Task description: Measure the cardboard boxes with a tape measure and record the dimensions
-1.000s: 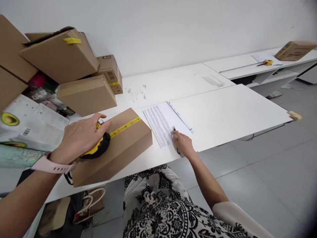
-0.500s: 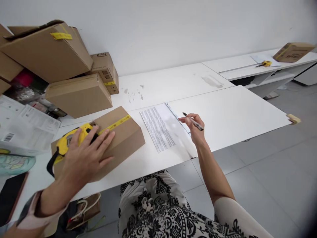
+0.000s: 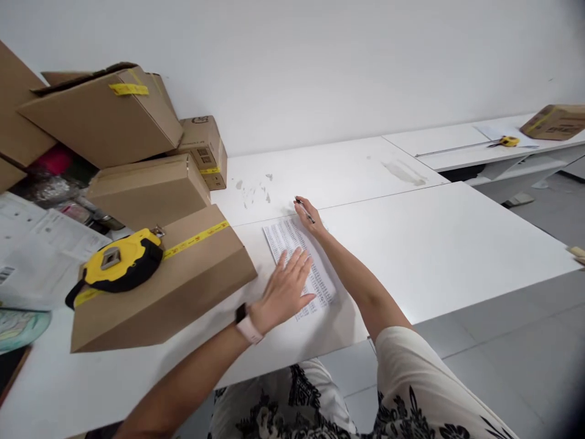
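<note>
My left hand (image 3: 287,283) lies over a printed sheet of paper (image 3: 322,286), fingers stretched out and nothing in its grip. A smartwatch with a pale band (image 3: 249,326) is on that wrist. Above the sheet's far edge, my right hand (image 3: 311,214) is closed around a pen (image 3: 305,210), which slants across the fingers. Left of the sheet sits a cardboard box (image 3: 210,250) with a yellow printed tape strip. On top of this box rests a yellow and black tape measure (image 3: 123,259), which neither hand touches.
More cardboard boxes (image 3: 146,186) are piled at the back left by the wall. White packaging (image 3: 36,256) and a teal item (image 3: 22,329) lie at far left. On the far right shelf are another box (image 3: 555,122) and a second tape measure (image 3: 508,141).
My left hand has left the tape measure and box and moved right onto the paper. My right hand has carried the pen left to the sheet's far edge. The view has shifted slightly.
</note>
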Demonstrator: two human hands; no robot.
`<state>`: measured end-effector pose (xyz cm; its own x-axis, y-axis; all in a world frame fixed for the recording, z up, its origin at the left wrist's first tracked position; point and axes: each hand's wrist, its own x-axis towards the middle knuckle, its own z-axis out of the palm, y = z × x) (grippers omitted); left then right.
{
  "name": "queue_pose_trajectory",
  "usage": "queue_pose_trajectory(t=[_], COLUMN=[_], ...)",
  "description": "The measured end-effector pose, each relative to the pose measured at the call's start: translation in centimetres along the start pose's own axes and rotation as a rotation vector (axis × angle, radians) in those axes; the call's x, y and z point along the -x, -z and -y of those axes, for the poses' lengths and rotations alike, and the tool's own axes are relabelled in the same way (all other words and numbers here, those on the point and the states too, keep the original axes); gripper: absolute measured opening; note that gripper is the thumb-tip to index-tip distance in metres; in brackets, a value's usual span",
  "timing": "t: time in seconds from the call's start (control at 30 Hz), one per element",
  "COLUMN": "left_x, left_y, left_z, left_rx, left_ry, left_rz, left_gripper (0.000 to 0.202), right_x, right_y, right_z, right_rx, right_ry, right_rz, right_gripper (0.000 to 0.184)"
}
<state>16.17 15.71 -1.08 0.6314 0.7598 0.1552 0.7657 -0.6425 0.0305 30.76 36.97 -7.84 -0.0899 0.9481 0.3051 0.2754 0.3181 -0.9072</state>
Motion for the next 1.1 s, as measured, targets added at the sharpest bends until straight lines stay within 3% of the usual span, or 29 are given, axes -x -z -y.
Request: queue_pose_trajectory(t=[0.1, 0.2, 0.3, 0.47, 0.57, 0.67, 0.73, 0.83, 0.9, 1.1], left_x=[-3.9, -3.9, -0.3, 7.4, 8.0, 4.8, 2.0, -0.6, -1.2, -0.9], left_y=[-4.3, -6.3, -6.9, -5.9, -4.8, -4.6, -5.1, -6.3, -6.9, -7.1], left_z=[-0.4, 0.2, -0.9, -5.4, -6.0, -4.0, -2.4, -1.3, -1.4, -1.4], left_rx=[0.082, 0.117, 0.089, 0.051, 0.152, 0.205, 0.191, 0.178, 0.17, 0.117], left_ry=[0.151, 0.197, 0.169, 0.108, 0.131, 0.271, 0.32, 0.358, 0.363, 0.344], left_rz=[0.149, 0.205, 0.152, 0.072, 0.04, -0.038, -0.072, -0.086, -0.1, -0.101], left_gripper=[0.087, 0.093, 0.095, 0.103, 0.083, 0.049, 0.044, 0.046, 0.048, 0.044], right_x=[0.5, 2.2, 5.4, 13.4, 16.1, 15.1, 13.2, 10.6, 9.8, 10.4], right_y=[-0.5, -0.4, -0.6, -1.4, -1.5, -1.0, -0.6, -0.5, -0.6, 0.0], right_z=[-0.9, -0.5, 0.9, 3.5, 4.1, 4.1, 4.1, 4.1, 3.8, 2.3], right_rx=[0.068, 0.091, 0.075, -0.062, -0.197, -0.228, -0.244, -0.28, -0.243, -0.128], right_ry=[-0.026, -0.038, -0.068, -0.168, -0.241, -0.322, -0.343, -0.33, -0.317, -0.232], right_rz=[-0.03, -0.036, -0.042, -0.012, -0.053, -0.099, -0.066, 0.088, 0.145, 0.097], right_gripper=[0.067, 0.067, 0.066, 0.055, 0.04, 0.033, 0.036, 0.038, 0.039, 0.036])
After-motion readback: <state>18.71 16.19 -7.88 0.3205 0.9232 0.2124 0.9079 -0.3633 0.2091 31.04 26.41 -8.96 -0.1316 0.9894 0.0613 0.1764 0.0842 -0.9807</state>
